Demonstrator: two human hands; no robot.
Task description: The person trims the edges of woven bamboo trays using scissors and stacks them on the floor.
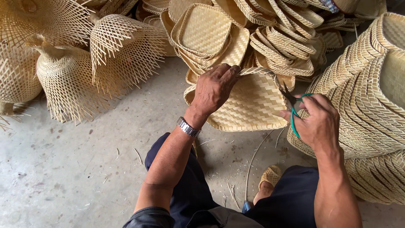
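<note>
The left hand (215, 88) pinches the rim of a woven tray (249, 105) held above the floor (84, 169). The right hand (318, 122) grips scissors (291, 101) at its edge. The tray looks light, stiff and springy; the bound rim seems the firmest hold.

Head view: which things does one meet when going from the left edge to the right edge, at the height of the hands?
Unfinished open-weave baskets with loose strips → left hand → flat woven tray it grips by the rim → green-handled scissors → right hand → stack of woven trays.
</note>
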